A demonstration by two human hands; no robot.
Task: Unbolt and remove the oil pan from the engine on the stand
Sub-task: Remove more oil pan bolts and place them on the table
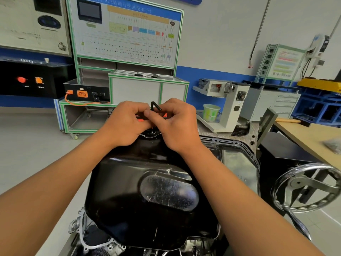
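Observation:
The black oil pan [147,191] lies bottom-up on the engine, filling the lower middle of the view, with its bolt flange [238,145] visible along the right. Above the pan's far end, my left hand [125,122] and my right hand [177,122] meet. Both pinch a set of black hex keys in a red holder [140,118]. One L-shaped hex key [154,106] sticks up between my fingers. The holder is mostly hidden by my fingers.
The stand's chrome handwheel [306,187] is at the right, close to my right forearm. A wooden workbench [311,139] stands far right. A green-framed training cabinet [147,89] and a green bucket [211,111] are behind the engine. Grey floor lies to the left.

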